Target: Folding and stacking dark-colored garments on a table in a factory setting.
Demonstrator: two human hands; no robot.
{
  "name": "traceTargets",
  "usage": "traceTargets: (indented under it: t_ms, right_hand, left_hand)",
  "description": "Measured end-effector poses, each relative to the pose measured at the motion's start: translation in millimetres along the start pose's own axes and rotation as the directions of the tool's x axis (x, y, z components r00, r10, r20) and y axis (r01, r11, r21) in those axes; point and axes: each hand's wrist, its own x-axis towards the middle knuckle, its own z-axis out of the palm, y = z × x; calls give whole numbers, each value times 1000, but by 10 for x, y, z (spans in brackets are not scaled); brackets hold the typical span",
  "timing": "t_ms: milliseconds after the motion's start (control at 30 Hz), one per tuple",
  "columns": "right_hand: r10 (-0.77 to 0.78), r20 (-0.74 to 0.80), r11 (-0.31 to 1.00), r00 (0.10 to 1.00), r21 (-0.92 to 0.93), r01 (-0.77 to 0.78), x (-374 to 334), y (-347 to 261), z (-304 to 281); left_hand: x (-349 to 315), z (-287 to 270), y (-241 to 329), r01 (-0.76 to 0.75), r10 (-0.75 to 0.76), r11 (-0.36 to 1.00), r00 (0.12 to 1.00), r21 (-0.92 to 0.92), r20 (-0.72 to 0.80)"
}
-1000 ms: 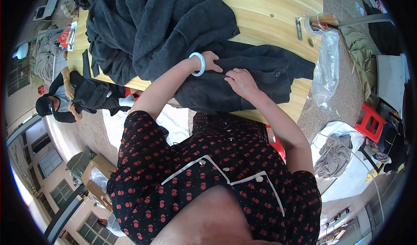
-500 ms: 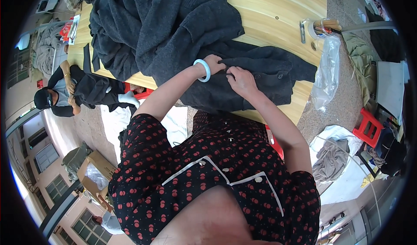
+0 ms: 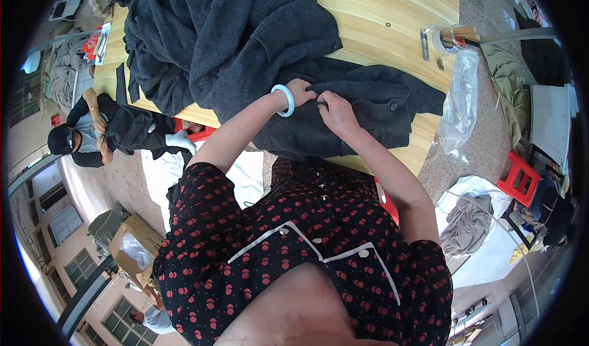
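A dark grey knit cardigan (image 3: 374, 85) lies across the near side of the wooden table, with a round button (image 3: 394, 107) visible on its front toward the right. My left hand (image 3: 299, 96), with a pale blue bangle (image 3: 286, 100) at the wrist, pinches the cardigan's front. Close beside it, my right hand (image 3: 337, 114) is closed with its fingertips on the same strip of cloth. A narrow gap separates the two hands. Whatever lies under the fingertips, beyond the fabric itself, is hidden.
More dark knitwear (image 3: 227, 33) is heaped at the table's far left. Clear plastic (image 3: 461, 100) hangs off the right edge of the table (image 3: 392, 2), near a tub of wooden-handled tools (image 3: 451, 37). A red stool (image 3: 519, 179) stands right; a seated person (image 3: 92, 128) handles dark cloth left.
My right hand's fingers have curled up and shifted slightly left over the cloth. The left hand stays nearly in place. One button seen earlier beside the right hand no longer shows clearly.
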Motion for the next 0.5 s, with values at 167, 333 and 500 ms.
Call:
traceTargets:
  t_ms: [167,333,500]
  right_hand:
    - [-27,-46,989,999,-144,20,-4,65,26]
    - [-103,37,913,994,-394,109,-49,109,21]
    - [-199,22,880,980,-436,188,-36,134,36]
  left_hand:
    - [-15,-15,49,55,-54,997,998,-60,27]
    - [-100,-31,135,-107,77,971,987,212,144]
    - [-234,-15,149,-242,212,905,970,350,121]
